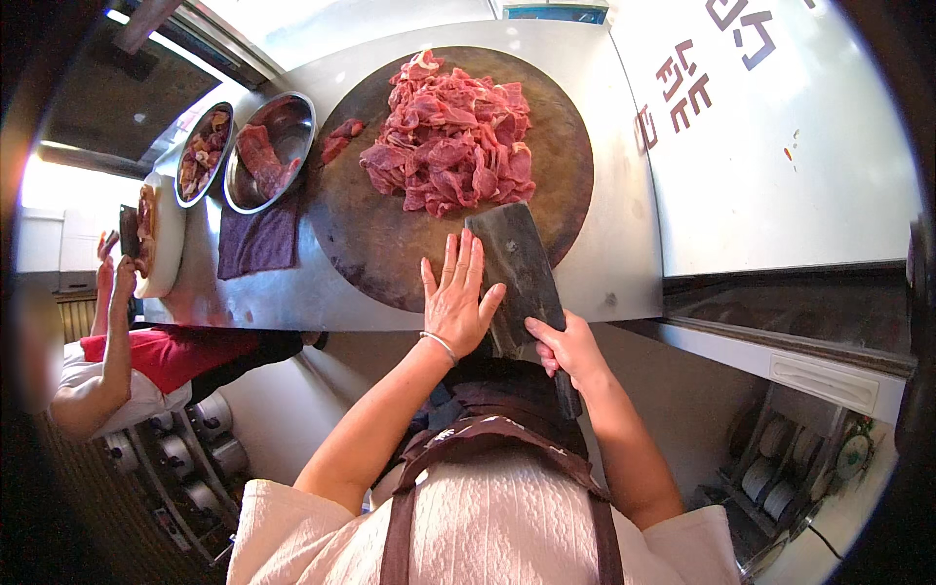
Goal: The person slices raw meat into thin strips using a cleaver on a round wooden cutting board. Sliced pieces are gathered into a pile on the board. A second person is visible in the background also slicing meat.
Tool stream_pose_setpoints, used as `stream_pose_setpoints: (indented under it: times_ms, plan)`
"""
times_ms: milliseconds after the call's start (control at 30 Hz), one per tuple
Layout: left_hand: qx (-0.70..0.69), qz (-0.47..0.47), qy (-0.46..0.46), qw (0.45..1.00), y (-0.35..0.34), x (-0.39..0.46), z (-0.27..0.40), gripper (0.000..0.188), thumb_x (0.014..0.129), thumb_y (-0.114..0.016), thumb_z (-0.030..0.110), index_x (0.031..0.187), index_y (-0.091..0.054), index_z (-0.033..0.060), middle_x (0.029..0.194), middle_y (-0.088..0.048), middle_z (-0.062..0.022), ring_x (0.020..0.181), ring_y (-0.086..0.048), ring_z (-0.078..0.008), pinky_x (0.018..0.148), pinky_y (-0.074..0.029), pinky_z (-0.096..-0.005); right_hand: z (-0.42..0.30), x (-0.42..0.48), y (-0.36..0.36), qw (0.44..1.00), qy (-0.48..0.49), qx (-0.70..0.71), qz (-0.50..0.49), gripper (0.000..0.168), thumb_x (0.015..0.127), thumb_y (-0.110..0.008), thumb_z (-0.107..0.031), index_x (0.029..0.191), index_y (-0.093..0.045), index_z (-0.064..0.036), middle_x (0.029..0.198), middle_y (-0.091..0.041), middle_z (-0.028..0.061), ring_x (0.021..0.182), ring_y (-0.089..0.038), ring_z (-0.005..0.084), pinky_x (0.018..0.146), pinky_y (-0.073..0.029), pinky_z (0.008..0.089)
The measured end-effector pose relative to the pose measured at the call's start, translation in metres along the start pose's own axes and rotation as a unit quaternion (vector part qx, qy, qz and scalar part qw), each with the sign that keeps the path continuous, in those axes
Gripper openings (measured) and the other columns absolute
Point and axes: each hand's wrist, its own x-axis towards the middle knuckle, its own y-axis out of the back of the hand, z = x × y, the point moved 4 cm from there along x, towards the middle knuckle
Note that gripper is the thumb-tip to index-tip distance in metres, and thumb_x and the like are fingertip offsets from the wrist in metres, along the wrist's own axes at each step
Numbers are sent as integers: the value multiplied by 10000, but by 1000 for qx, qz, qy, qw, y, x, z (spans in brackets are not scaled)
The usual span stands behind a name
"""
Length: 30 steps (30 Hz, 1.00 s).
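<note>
My right hand [567,344] grips the handle of a broad, dark cleaver [515,252] whose blade lies over the near side of a round chopping board [365,241]. Nothing is in my left hand [457,300]. It is stretched out back up, fingers and thumb apart, along the blade's left side; whether it touches blade or board I cannot tell. Beyond the blade's far end, a large heap of sliced raw red meat [453,139] covers the middle and far part of the board. A few small meat pieces [341,140] sit at the board's left edge.
On the steel table [621,183], left of the board, are a metal bowl [292,131] holding a meat strip, another bowl [205,153] with meat pieces and a dark folded cloth [257,241]. At far left, a person [110,365] holds a cleaver by a white block [172,234] with meat.
</note>
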Motion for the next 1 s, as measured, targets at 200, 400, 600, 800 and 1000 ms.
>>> stream_pose_setpoints:
  times_ms: [200,400,600,800,1000]
  plan:
    - [20,0,1,1000,6,-6,-4,737,931,-350,525,1447,-220,15,1532,-153,-158,1428,-85,-309,1089,-31,-590,7,-4,-3,1000,6,14,-3,230,868,-659,-217,900,-493,-61,551,-447,-7,403,-397,87,364,-338,252]
    - [43,-8,-7,999,3,-9,-8,765,920,-332,569,1448,-222,26,1533,-153,-149,1428,-84,-302,1091,-20,-590,16,-16,-8,1000,8,13,12,228,878,-646,-217,859,-483,-59,555,-455,-8,406,-402,86,371,-350,257]
    - [28,-24,-1,999,4,-9,-10,761,924,-332,553,1461,-183,35,1539,-128,-144,1428,-81,-301,1094,-18,-589,21,-32,-6,1000,-8,-2,11,237,874,-650,-219,843,-474,-63,552,-455,-8,410,-408,85,369,-346,255]
    - [14,-29,7,999,6,-9,-8,763,922,-332,558,1463,-183,41,1540,-132,-140,1428,-87,-297,1098,-7,-574,7,-20,-2,1000,-3,-19,15,233,869,-654,-214,859,-478,-63,547,-449,-7,398,-401,85,364,-343,254]
    - [9,-26,6,1000,6,-10,-8,755,915,-383,537,1453,-211,35,1535,-156,-134,1428,-94,-284,1091,-26,-590,-3,-14,-5,999,-5,-28,21,241,861,-665,-214,878,-483,-57,545,-441,-9,401,-404,86,360,-343,257]
